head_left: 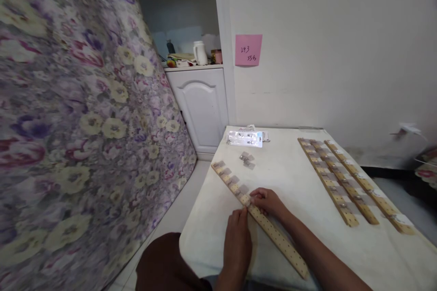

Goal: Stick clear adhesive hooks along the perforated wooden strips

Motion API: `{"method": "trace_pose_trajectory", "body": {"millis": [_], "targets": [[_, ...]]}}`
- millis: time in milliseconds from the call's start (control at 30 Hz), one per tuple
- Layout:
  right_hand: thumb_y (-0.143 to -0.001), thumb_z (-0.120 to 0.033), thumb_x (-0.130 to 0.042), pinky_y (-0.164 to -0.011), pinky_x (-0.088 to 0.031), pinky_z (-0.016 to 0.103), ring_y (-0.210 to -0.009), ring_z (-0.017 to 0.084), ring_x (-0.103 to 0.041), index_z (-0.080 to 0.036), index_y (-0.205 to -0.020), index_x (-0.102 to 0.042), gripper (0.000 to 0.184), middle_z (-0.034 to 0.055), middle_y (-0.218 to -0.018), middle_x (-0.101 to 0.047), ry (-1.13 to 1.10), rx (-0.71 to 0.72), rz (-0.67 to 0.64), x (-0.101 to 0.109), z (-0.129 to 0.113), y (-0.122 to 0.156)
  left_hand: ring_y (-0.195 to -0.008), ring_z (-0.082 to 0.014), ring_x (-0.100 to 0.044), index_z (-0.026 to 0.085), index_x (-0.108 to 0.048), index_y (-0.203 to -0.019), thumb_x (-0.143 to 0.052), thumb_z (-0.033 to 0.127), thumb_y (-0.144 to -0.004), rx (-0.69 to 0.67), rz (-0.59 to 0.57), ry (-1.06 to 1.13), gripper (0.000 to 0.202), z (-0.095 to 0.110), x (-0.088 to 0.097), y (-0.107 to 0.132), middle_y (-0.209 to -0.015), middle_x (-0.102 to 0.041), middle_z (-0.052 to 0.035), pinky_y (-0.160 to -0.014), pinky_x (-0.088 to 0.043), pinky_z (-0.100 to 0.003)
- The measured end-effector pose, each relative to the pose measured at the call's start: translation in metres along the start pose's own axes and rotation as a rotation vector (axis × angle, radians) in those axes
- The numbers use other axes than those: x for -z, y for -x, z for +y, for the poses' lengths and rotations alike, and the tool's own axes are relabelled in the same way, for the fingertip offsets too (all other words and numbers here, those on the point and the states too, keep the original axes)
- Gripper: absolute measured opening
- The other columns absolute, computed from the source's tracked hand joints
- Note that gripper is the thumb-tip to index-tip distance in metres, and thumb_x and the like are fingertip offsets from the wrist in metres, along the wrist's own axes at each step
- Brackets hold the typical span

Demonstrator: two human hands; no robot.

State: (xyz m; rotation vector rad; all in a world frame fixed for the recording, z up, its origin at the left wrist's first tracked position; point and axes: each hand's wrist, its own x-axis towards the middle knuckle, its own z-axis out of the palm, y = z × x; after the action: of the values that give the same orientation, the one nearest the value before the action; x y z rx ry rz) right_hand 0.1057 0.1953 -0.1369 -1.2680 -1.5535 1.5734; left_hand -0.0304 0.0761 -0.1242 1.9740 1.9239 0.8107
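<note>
A long wooden strip with rows of small holes (273,232) lies diagonally on the white cloth-covered table (293,177). Several small clear packets are fixed along its far half. My left hand (238,241) rests against the strip's near side, fingers together and pointing at the last packet. My right hand (268,201) sits on the strip's far side, fingers curled in a pinch at that same packet (246,198). A couple of loose packets (247,158) lie beyond the strip.
Three more packet-filled wooden strips (344,182) lie side by side at the table's right. A clear plastic bag (245,138) rests at the table's far edge. A floral fabric (75,113) hangs at left. A white cabinet (201,104) and a pink note (248,49) are behind.
</note>
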Motion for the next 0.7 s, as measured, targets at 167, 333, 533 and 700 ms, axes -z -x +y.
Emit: {"method": "trace_pose_trajectory", "body": {"millis": [167, 333, 533, 700], "targets": [[-0.073, -0.030, -0.057, -0.036, -0.039, 0.019, -0.037, 0.008, -0.049, -0.015, -0.098, -0.061, 0.029, -0.0075, -0.053, -0.052, -0.007, 0.023, 0.002, 0.001, 0.002, 0.001, -0.103, -0.0199, -0.047, 0.016, -0.047, -0.127, -0.036, 0.003, -0.078, -0.011, 0.016, 0.017, 0.052, -0.002, -0.001, 0.001, -0.111, -0.053, -0.0093, -0.093, -0.038, -0.032], [-0.074, -0.032, -0.055, -0.038, -0.040, 0.019, -0.040, 0.008, -0.053, -0.017, -0.100, -0.059, 0.030, -0.0065, -0.058, -0.054, -0.009, 0.050, 0.055, 0.002, 0.004, 0.004, -0.103, -0.0202, -0.048, 0.016, -0.045, -0.128, -0.035, 0.000, -0.074, -0.027, 0.034, 0.027, 0.057, -0.003, -0.001, 0.002, -0.111, -0.054, -0.0098, -0.092, -0.039, -0.033], [-0.073, -0.033, -0.054, -0.042, -0.044, 0.022, -0.043, 0.008, -0.054, -0.017, -0.093, -0.058, 0.026, -0.0026, -0.069, -0.059, -0.002, 0.062, 0.102, 0.006, 0.005, 0.006, -0.104, -0.0207, -0.048, 0.016, -0.045, -0.127, -0.036, 0.003, -0.076, 0.001, 0.041, 0.096, 0.054, 0.001, 0.004, 0.001, -0.111, -0.054, -0.0102, -0.093, -0.040, -0.034], [-0.074, -0.033, -0.051, -0.043, -0.046, 0.022, -0.047, 0.010, -0.056, -0.017, -0.088, -0.057, 0.022, -0.0041, -0.062, -0.055, 0.057, 0.074, 0.184, 0.021, 0.007, -0.001, -0.103, -0.0184, -0.049, 0.020, -0.048, -0.118, -0.032, 0.005, -0.082, 0.001, 0.082, 0.260, 0.042, 0.002, 0.007, 0.002, -0.108, -0.052, -0.0072, -0.092, -0.042, -0.035]]}}
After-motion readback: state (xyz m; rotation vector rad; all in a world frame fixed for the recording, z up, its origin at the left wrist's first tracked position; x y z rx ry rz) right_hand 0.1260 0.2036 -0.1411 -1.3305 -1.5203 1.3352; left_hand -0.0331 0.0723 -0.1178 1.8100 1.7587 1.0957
